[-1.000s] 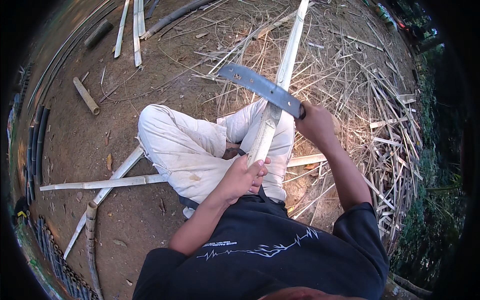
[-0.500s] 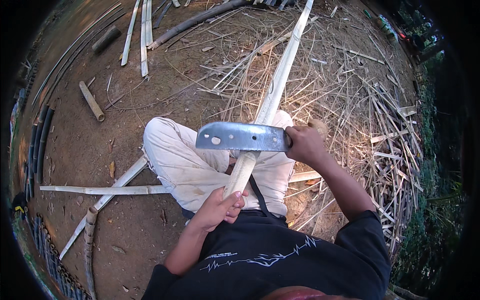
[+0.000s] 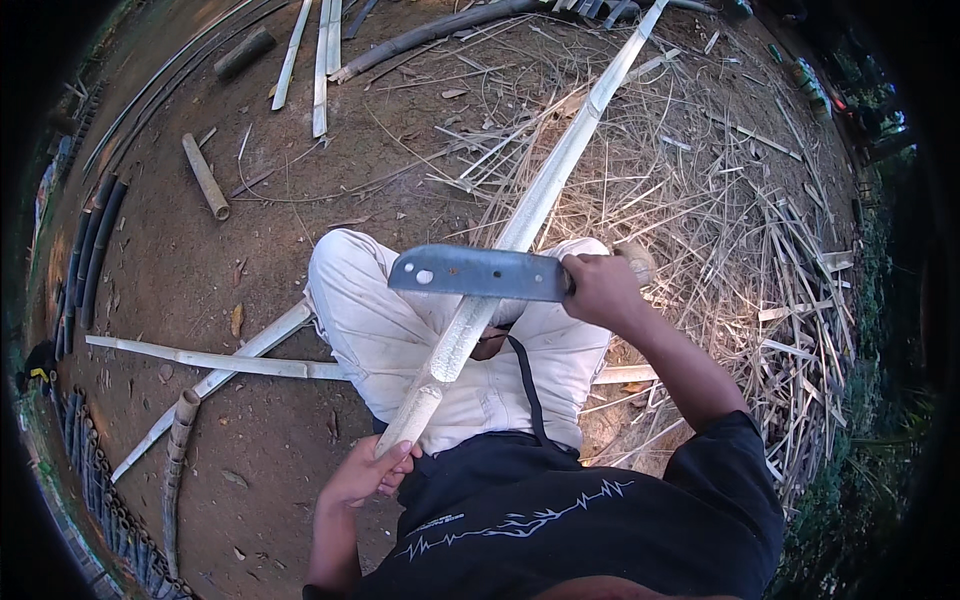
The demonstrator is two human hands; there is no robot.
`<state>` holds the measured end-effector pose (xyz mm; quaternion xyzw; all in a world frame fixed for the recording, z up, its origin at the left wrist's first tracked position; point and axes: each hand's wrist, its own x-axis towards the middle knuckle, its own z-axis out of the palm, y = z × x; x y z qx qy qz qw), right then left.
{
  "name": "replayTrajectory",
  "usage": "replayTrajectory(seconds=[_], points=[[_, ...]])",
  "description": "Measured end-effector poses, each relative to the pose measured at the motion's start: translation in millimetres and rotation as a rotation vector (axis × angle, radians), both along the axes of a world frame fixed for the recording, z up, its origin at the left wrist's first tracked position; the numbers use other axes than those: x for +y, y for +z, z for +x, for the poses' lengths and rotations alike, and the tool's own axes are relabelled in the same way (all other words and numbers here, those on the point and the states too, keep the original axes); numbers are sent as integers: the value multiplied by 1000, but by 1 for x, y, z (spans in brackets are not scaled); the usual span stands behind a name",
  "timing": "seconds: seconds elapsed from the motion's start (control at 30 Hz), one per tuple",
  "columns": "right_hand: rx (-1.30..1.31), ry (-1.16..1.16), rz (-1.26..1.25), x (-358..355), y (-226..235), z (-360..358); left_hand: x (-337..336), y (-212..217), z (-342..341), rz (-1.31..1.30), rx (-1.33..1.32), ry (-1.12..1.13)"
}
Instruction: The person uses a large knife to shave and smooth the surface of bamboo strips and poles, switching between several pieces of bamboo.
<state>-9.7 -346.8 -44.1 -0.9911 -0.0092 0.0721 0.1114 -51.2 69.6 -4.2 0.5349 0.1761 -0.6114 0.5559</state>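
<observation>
A long split bamboo strip (image 3: pixel 562 170) slants across my lap, its far end reaching past the top of the view. My left hand (image 3: pixel 372 472) is closed round its near end by my left hip. In my right hand (image 3: pixel 605 290) is a machete with a wide, blunt-ended blade (image 3: pixel 470 273) pierced by several holes. The wooden handle (image 3: pixel 636 262) pokes out beyond my fist. The blade lies crosswise over the bamboo strip above my crossed legs; whether its edge touches the strip I cannot tell.
Thin bamboo shavings (image 3: pixel 640 190) litter the ground ahead and to the right. Two pale strips (image 3: pixel 215 362) cross at my left, near a short bamboo pole (image 3: pixel 180 440). Another cut bamboo piece (image 3: pixel 206 177) lies farther off. Dark bamboo poles (image 3: pixel 98 240) line the left edge.
My left hand has drawn the bamboo strip toward me, down and to the left. The machete has stayed nearly in place across the strip, its blade slightly tilted.
</observation>
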Motion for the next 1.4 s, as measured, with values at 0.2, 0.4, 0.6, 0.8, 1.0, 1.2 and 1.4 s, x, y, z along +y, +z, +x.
replayTrajectory(seconds=[0.2,0.4,0.6,0.8,1.0,1.2,1.4], points=[[-66,219,85,59,-3,-35,1,-4,5,-27,61,9],[89,-531,-93,-99,-35,50,17,-11,-11,-59,211,13],[116,-320,-158,-111,-20,70,27,-18,-16,-18,173,25],[121,-864,-120,-203,-71,114,41,-18,-24,19,188,14],[100,-984,-19,-207,-90,96,41,-14,-14,71,149,35],[162,-1215,78,-137,-135,-49,24,-10,11,94,107,46],[381,-1440,78,-49,-187,-227,27,-9,20,127,-57,12]])
